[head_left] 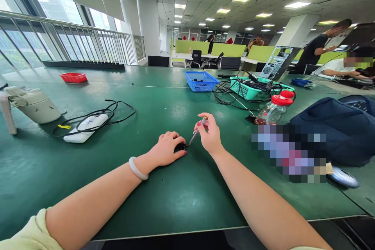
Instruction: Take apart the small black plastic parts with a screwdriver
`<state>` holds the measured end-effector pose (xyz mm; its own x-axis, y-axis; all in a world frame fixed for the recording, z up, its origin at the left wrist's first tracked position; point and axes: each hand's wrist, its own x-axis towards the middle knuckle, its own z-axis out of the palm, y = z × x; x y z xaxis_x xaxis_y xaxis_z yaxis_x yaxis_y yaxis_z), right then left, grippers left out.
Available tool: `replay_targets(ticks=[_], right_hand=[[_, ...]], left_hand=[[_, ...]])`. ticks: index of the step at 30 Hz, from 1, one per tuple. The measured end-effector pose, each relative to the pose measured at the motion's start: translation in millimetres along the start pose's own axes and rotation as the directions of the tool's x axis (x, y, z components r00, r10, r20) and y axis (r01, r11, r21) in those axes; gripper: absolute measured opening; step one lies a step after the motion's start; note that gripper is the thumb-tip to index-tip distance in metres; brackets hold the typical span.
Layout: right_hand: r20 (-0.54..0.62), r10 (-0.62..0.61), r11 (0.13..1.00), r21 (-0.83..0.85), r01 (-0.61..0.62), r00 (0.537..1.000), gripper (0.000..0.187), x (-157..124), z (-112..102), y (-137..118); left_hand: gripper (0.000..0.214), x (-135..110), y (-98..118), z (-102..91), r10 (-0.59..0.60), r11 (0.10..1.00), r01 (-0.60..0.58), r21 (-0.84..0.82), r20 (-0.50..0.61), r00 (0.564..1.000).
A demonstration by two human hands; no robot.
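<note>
My left hand [166, 149] rests on the green table [175, 203], fingers curled down over a small black part [181, 147] that is mostly hidden under them. My right hand [208, 134] pinches a small screwdriver [197, 131] with a clear handle. The screwdriver slants down to the left, its tip touching the black part. A pale bangle circles my left wrist.
A white power bank with a black cable [84, 127] and a cream bottle [35, 104] lie at left. A blue basket [201, 81], a teal basket of cables [252, 90], a red-capped bottle [274, 110] and a dark bag [336, 129] sit right. A red tray [73, 77] is far left. People work at back right.
</note>
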<state>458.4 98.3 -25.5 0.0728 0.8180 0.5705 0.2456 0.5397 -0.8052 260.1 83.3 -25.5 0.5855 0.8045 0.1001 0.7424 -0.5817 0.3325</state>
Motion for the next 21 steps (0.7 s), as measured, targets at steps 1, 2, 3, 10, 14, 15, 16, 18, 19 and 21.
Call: replay_targets(ticks=[1, 2, 3, 10, 14, 15, 16, 18, 19, 21], right_hand=[[-0.001, 0.004, 1.0, 0.016, -0.004, 1.0, 0.025, 0, 0, 0], [0.0, 0.008, 0.999, 0.032, -0.008, 1.0, 0.026, 1, 0, 1], [0.0, 0.013, 0.999, 0.047, -0.013, 1.0, 0.026, 1, 0, 1], [-0.046, 0.043, 0.995, 0.089, -0.039, 0.998, 0.027, 0, 2, -1], [-0.08, 0.048, 0.993, 0.108, -0.039, 0.996, 0.028, -1, 3, -2], [-0.08, 0.047, 0.994, 0.106, -0.038, 0.996, 0.028, -1, 3, -1], [-0.077, 0.046, 0.994, 0.101, -0.038, 0.996, 0.028, -1, 4, -1], [-0.072, 0.046, 0.995, 0.089, -0.04, 0.996, 0.027, -1, 4, 0], [-0.074, 0.048, 0.995, 0.085, -0.042, 0.996, 0.027, -1, 4, 0], [-0.081, 0.054, 0.995, 0.087, -0.047, 0.995, 0.027, -1, 4, 1]], left_hand=[[0.029, -2, 1, -1.1, -0.009, 1.0, 0.009, -0.001, 0.007, 1.0], [0.028, -6, 1, -2.5, -0.016, 1.0, 0.016, 0.0, 0.013, 1.0], [0.027, -12, 1, -4.2, -0.021, 1.0, 0.021, 0.006, 0.019, 1.0], [0.026, -98, -63, -22.4, -0.163, 0.978, 0.171, 0.118, -0.076, 0.984], [0.037, -157, -134, -46.9, -0.357, 0.889, 0.392, 0.236, -0.177, 0.917], [0.041, -170, -150, -54.7, -0.406, 0.852, 0.448, 0.269, -0.2, 0.892], [0.045, -180, -164, -62.5, -0.45, 0.812, 0.502, 0.297, -0.23, 0.863], [0.05, -197, -185, -77.5, -0.506, 0.747, 0.572, 0.338, -0.268, 0.819], [0.052, -203, -192, -84.4, -0.524, 0.722, 0.595, 0.353, -0.283, 0.804], [0.056, -210, -198, -97.5, -0.531, 0.695, 0.617, 0.369, -0.316, 0.786]])
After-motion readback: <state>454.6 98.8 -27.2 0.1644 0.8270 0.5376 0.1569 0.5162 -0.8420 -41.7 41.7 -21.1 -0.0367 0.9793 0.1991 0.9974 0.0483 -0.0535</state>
